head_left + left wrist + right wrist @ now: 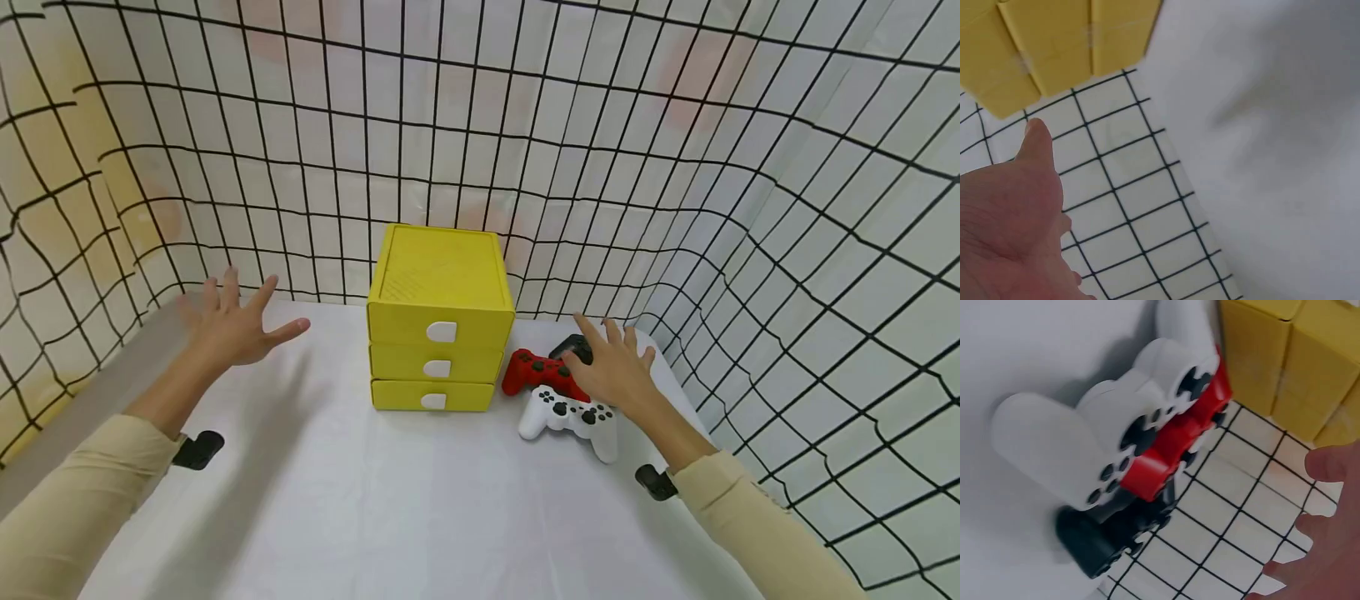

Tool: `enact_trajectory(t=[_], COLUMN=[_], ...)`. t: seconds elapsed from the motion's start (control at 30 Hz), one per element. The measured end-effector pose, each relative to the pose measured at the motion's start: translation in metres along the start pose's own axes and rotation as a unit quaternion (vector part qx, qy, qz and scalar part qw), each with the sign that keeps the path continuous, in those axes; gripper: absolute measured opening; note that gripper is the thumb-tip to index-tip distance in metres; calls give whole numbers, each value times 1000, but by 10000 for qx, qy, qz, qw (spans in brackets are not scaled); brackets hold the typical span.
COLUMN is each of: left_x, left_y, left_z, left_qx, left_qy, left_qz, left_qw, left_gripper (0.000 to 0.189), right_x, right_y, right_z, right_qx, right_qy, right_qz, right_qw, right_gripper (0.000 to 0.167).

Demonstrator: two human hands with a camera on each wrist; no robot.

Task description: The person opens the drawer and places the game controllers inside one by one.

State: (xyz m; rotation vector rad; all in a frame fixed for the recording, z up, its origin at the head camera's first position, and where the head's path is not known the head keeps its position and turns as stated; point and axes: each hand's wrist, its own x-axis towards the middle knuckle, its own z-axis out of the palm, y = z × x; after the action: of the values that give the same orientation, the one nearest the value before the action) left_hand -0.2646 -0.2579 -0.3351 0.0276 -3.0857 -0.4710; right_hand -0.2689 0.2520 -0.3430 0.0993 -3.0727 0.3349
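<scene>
A yellow three-drawer box (441,267) with white pull tabs stands at the middle back of the white table. To its left my left hand (232,329) hovers over the table with fingers spread and nothing in it. On the other side my right hand (618,371), fingers spread, is held above a group of game controllers. The white controller (562,410) lies in front, the red controller (534,372) behind it, and a black controller (573,346) at the back. My right hand overlaps part of them in the head view; the right wrist view shows its fingers apart from them.
Black wire grid panels (450,158) wall in the table (420,508) at the back and both sides, with white sheeting behind them. Small black devices hang at both wrists, the left device (198,450) and the right device (656,482).
</scene>
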Motion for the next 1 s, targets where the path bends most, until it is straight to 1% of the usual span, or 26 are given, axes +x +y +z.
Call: enact_trajectory(t=[0.13,0.27,0.4,0.5,0.6,0.7,0.8,0.9,1.0], left_x=[3,5,7,8,8,8,7,8,10], left_y=[14,29,46,60,73,84,93,102,109], left_z=[-11,-22,-33,-39,-44,-47,-50,-50,-49], left_qx=[-86,-165,-518,-866,-1219,-1630,-2061,-2382,-2505], left_qy=[-132,-279,-425,-631,-851,-1129,-1441,-1619,-1697], left_qz=[115,325,571,694,807,854,737,596,504], left_qw=[9998,9989,9961,9918,9856,9764,9650,9558,9518], left_gripper=[99,93,88,85,84,81,80,79,77], right_x=[2,2,-2,-7,-13,-18,-22,-26,-29], right_y=[-10,-18,-27,-35,-44,-52,-60,-68,-74], right_z=[-7,-13,-18,-21,-25,-28,-31,-34,-35], right_qx=[198,318,582,808,1049,1256,1456,1685,1910], right_qy=[158,187,179,191,230,319,366,290,221], right_qz=[-79,-218,-445,-524,-582,-729,-878,-924,-952], right_qw=[9996,9991,9972,9952,9925,9889,9848,9809,9767], right_gripper=[72,73,69,62,55,50,46,43,41])
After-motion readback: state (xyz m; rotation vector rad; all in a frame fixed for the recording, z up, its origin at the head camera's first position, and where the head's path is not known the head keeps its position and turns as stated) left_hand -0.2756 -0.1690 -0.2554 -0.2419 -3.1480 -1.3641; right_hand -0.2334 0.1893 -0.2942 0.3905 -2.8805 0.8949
